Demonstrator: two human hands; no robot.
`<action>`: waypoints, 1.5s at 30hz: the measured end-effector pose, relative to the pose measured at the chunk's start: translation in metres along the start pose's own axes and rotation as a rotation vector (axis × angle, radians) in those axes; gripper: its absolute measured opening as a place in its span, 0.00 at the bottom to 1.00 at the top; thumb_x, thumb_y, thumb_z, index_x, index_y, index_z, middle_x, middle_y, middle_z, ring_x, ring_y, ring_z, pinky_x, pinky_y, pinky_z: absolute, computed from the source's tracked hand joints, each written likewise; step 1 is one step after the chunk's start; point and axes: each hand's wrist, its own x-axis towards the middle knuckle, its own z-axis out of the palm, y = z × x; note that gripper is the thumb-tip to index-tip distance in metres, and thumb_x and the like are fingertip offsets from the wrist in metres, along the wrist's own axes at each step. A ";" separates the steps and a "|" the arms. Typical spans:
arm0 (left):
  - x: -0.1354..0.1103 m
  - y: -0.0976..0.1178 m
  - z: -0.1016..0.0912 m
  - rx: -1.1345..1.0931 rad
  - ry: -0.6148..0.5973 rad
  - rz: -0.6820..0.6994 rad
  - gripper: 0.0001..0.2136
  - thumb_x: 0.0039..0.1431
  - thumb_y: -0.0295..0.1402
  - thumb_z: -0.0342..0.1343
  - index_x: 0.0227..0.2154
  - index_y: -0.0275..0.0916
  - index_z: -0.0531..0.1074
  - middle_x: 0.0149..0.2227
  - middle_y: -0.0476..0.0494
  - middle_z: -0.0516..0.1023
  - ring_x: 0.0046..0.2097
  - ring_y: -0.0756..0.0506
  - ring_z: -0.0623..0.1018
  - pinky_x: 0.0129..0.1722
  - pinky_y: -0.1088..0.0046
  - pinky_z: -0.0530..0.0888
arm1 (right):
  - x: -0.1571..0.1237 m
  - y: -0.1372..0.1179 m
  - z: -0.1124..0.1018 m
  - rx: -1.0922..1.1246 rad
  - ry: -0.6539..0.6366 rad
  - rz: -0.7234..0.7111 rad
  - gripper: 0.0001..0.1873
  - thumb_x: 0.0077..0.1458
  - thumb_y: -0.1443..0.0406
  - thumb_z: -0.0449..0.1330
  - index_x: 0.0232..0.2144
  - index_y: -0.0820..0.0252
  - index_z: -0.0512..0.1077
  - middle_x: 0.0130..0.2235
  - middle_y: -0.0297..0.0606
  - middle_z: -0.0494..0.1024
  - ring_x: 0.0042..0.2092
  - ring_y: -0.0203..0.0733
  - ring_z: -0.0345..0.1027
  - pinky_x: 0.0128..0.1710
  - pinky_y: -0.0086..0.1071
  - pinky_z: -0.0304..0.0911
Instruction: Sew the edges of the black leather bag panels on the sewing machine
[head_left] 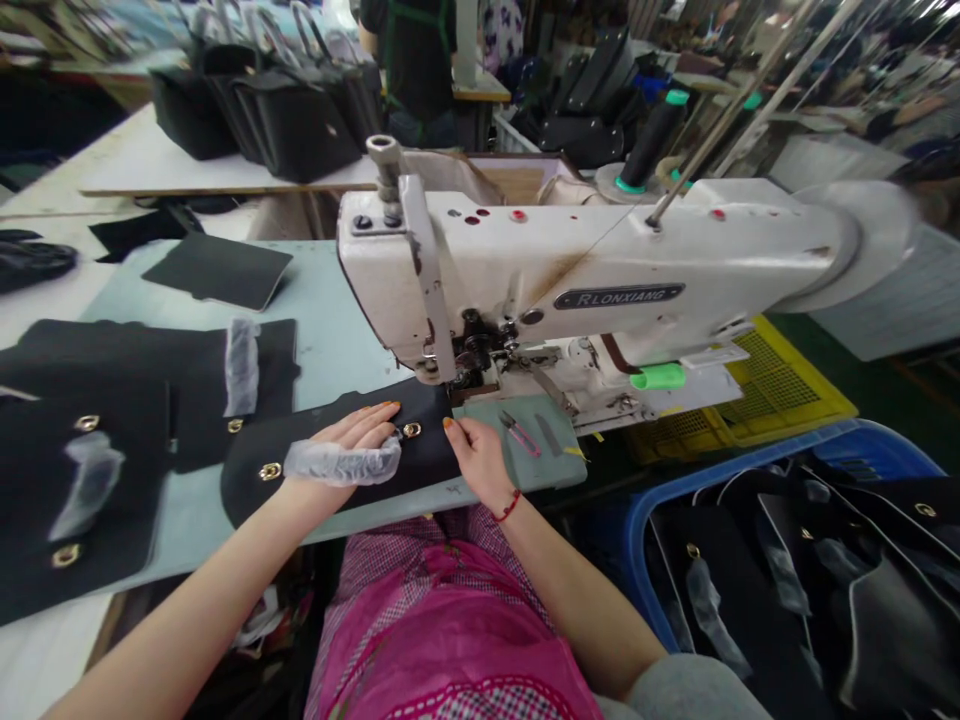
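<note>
A black leather bag flap with gold rings and a plastic-wrapped strap lies on the table under the needle of a white sewing machine. My left hand lies flat on the flap, fingers stretched toward the needle. My right hand rests fingers-out on the flap's right edge, next to the presser foot. Neither hand grips anything.
Several black flaps with gold fittings are stacked at the left. Pink thread snips lie on the machine bed. A blue bin of black pieces stands at the right, a yellow crate behind it. Black handbags stand on a far table near a person.
</note>
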 end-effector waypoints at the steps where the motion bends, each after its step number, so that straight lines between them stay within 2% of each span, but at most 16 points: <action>1: 0.000 0.001 0.000 0.001 0.001 0.000 0.11 0.65 0.30 0.51 0.47 0.36 0.74 0.58 0.36 0.73 0.58 0.40 0.75 0.59 0.60 0.72 | 0.000 0.000 0.000 0.005 -0.001 0.001 0.27 0.62 0.48 0.49 0.18 0.57 0.54 0.20 0.29 0.53 0.25 0.33 0.48 0.26 0.30 0.43; 8: 0.003 -0.007 0.004 -0.043 -0.016 -0.026 0.12 0.66 0.30 0.50 0.48 0.37 0.73 0.60 0.39 0.72 0.58 0.40 0.74 0.58 0.59 0.73 | 0.008 -0.003 -0.002 0.022 -0.015 -0.009 0.26 0.62 0.50 0.50 0.18 0.57 0.54 0.21 0.29 0.52 0.25 0.33 0.48 0.25 0.31 0.43; 16: 0.019 -0.016 0.002 -0.069 -0.002 -0.041 0.11 0.66 0.31 0.49 0.45 0.36 0.74 0.57 0.37 0.75 0.56 0.40 0.76 0.56 0.60 0.74 | 0.029 -0.004 -0.002 0.013 -0.036 -0.027 0.25 0.63 0.49 0.50 0.19 0.57 0.55 0.21 0.29 0.55 0.25 0.33 0.50 0.26 0.30 0.44; 20: 0.021 -0.020 0.002 -0.094 0.009 -0.022 0.12 0.65 0.31 0.49 0.45 0.37 0.75 0.57 0.37 0.74 0.56 0.40 0.76 0.57 0.61 0.74 | 0.015 0.002 -0.005 0.017 -0.073 -0.008 0.26 0.63 0.47 0.49 0.20 0.57 0.57 0.21 0.29 0.59 0.25 0.34 0.57 0.26 0.30 0.48; 23: 0.021 -0.019 0.003 -0.126 0.010 -0.014 0.12 0.64 0.30 0.50 0.45 0.36 0.76 0.59 0.37 0.73 0.59 0.40 0.74 0.59 0.61 0.72 | -0.007 0.009 -0.008 0.111 -0.151 0.073 0.24 0.63 0.47 0.49 0.24 0.56 0.62 0.22 0.31 0.69 0.26 0.36 0.65 0.27 0.29 0.55; 26: 0.021 -0.018 0.005 -0.158 0.009 0.000 0.13 0.64 0.29 0.48 0.44 0.35 0.77 0.58 0.35 0.73 0.59 0.40 0.73 0.59 0.61 0.72 | -0.021 0.016 -0.010 0.185 -0.166 0.122 0.24 0.63 0.47 0.49 0.27 0.57 0.68 0.27 0.36 0.77 0.28 0.38 0.71 0.30 0.29 0.61; 35: 0.027 -0.026 0.008 -0.137 0.038 0.096 0.11 0.65 0.30 0.49 0.41 0.34 0.75 0.57 0.34 0.74 0.58 0.40 0.74 0.58 0.62 0.73 | -0.020 0.019 -0.007 0.254 -0.149 0.173 0.25 0.62 0.47 0.53 0.25 0.59 0.71 0.26 0.38 0.77 0.27 0.38 0.71 0.29 0.30 0.64; 39: 0.029 -0.033 0.007 -0.087 -0.031 0.066 0.13 0.66 0.32 0.47 0.44 0.35 0.75 0.57 0.38 0.75 0.58 0.42 0.75 0.59 0.66 0.72 | -0.017 0.016 -0.005 0.286 -0.162 0.203 0.26 0.60 0.46 0.53 0.24 0.60 0.71 0.25 0.38 0.77 0.26 0.37 0.70 0.29 0.30 0.64; 42: 0.031 -0.042 0.006 -0.085 -0.094 0.037 0.18 0.69 0.36 0.41 0.47 0.35 0.75 0.56 0.40 0.76 0.55 0.43 0.76 0.56 0.68 0.73 | -0.013 0.011 -0.004 0.345 -0.174 0.241 0.26 0.59 0.45 0.54 0.24 0.60 0.71 0.24 0.37 0.76 0.25 0.35 0.70 0.27 0.28 0.64; 45: 0.040 -0.050 0.005 -0.101 -0.151 -0.054 0.20 0.68 0.38 0.40 0.49 0.37 0.75 0.52 0.41 0.78 0.50 0.44 0.79 0.52 0.68 0.75 | -0.007 0.006 -0.003 0.417 -0.177 0.275 0.26 0.58 0.45 0.55 0.25 0.61 0.71 0.23 0.36 0.76 0.23 0.34 0.69 0.26 0.27 0.64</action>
